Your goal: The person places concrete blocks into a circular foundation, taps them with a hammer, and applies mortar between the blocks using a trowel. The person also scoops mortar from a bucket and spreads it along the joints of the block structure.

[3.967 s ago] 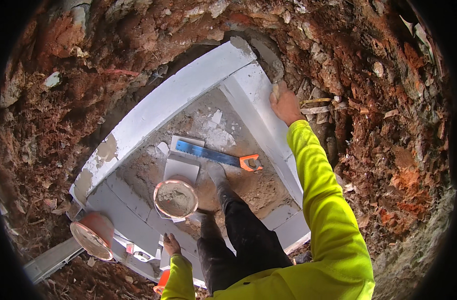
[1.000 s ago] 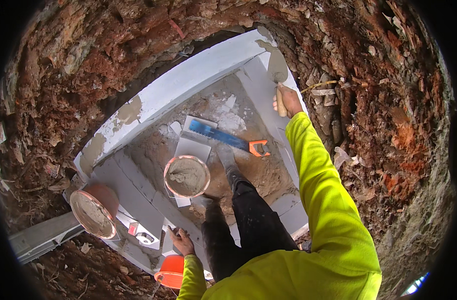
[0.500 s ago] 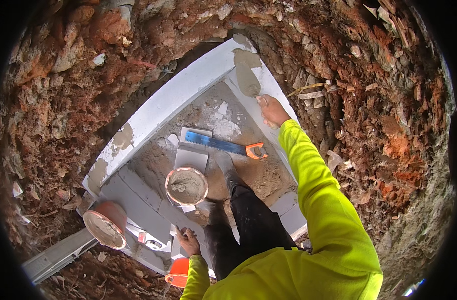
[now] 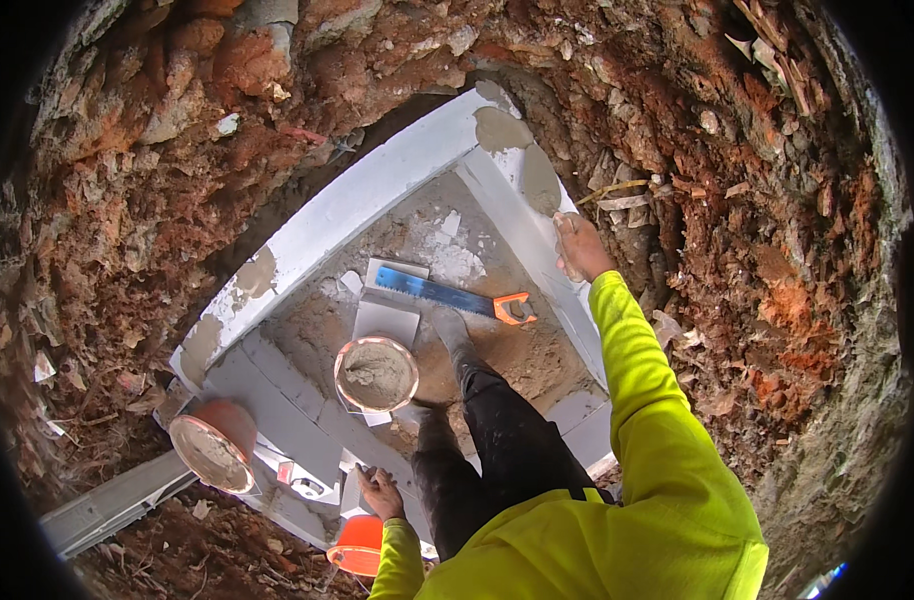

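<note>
My right hand (image 4: 580,248) is closed round the handle of a trowel (image 4: 542,182). The trowel's grey, mortar-coated blade lies over the top of the right-hand white block wall (image 4: 502,185), near the far corner. Patches of grey mortar (image 4: 501,130) cover the wall top at that corner. My left hand (image 4: 381,494) hangs low beside my left leg with its fingers apart, and I see nothing in it. Just below it is an orange bucket (image 4: 355,547), partly hidden by my sleeve.
Between the walls, a blue-bladed handsaw (image 4: 437,290) lies partly on a pale block (image 4: 385,321), near a mortar bucket (image 4: 376,374). A second bucket (image 4: 214,446) stands at the left by a metal beam (image 4: 117,503). Rough earth (image 4: 747,280) surrounds the walls.
My right hand has drawn the trowel right and nearer along the wall, its blade going from the inner edge onto the wall top. My left hand has barely moved.
</note>
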`<state>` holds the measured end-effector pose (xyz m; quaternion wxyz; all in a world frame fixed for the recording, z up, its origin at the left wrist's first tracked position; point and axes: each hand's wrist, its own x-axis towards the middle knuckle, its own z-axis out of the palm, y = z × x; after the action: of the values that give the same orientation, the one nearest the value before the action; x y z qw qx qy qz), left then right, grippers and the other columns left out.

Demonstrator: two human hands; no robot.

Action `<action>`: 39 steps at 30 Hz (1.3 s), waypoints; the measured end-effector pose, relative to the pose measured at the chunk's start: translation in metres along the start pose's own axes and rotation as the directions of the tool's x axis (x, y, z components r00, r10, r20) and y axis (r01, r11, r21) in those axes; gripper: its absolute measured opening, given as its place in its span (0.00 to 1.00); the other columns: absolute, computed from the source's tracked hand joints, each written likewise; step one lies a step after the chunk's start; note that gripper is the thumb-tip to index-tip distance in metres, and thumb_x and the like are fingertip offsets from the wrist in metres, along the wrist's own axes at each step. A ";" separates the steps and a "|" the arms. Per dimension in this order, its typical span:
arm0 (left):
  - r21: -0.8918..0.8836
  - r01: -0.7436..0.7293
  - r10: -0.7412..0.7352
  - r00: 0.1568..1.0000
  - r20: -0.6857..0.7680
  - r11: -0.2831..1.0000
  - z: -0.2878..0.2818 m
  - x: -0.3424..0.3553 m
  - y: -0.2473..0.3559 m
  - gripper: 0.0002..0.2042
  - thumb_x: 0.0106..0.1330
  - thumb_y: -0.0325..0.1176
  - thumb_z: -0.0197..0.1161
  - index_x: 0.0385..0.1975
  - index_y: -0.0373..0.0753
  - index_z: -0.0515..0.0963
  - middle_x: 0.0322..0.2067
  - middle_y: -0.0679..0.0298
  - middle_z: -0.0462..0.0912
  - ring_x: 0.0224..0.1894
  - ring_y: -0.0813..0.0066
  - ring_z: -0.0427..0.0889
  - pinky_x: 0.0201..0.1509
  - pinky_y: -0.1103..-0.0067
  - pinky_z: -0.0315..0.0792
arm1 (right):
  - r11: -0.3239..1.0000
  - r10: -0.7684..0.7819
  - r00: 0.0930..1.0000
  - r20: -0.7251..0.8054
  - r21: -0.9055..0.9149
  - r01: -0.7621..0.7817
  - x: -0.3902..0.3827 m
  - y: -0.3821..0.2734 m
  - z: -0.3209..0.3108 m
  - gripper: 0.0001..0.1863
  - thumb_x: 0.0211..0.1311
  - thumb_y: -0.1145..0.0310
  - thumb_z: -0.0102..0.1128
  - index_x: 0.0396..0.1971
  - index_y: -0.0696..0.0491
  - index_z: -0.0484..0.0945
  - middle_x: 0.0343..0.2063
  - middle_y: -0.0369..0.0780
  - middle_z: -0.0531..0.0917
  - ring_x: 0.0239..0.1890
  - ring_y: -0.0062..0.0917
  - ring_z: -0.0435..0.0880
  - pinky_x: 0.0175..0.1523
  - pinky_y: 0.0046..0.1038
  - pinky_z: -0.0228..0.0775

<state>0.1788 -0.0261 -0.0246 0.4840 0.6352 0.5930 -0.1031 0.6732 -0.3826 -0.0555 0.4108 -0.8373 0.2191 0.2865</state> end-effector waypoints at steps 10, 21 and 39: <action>-0.062 0.044 -0.043 0.999 0.029 0.997 0.018 -0.004 -0.013 0.30 0.70 0.32 0.56 0.70 0.38 0.54 0.47 0.59 0.73 0.34 0.75 0.77 0.31 0.80 0.75 | 0.997 -0.067 0.982 0.174 -0.031 0.073 0.030 -0.067 0.050 0.20 0.71 0.53 0.45 0.47 0.55 0.73 0.21 0.41 0.76 0.14 0.27 0.75 0.20 0.30 0.70; -0.113 0.058 -0.060 0.998 -0.013 0.992 0.017 -0.009 -0.019 0.29 0.70 0.31 0.55 0.69 0.35 0.55 0.46 0.57 0.74 0.33 0.74 0.78 0.31 0.81 0.75 | 0.941 -0.091 0.993 0.075 -0.321 0.111 -0.017 0.028 0.011 0.19 0.69 0.55 0.50 0.45 0.56 0.75 0.25 0.51 0.82 0.19 0.39 0.83 0.31 0.38 0.76; -0.199 0.121 -0.129 0.991 -0.024 0.972 -0.001 -0.006 -0.100 0.28 0.71 0.31 0.55 0.69 0.35 0.55 0.46 0.57 0.76 0.35 0.73 0.80 0.32 0.80 0.76 | 0.955 -0.137 0.975 -0.175 -0.285 0.083 -0.020 -0.031 0.018 0.23 0.71 0.52 0.47 0.42 0.61 0.74 0.17 0.44 0.77 0.12 0.30 0.76 0.18 0.34 0.69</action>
<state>0.0911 -0.0468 -0.0690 0.5261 0.5473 0.6480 -0.0624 0.6715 -0.3477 -0.0342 0.2823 -0.9211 0.1687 0.2083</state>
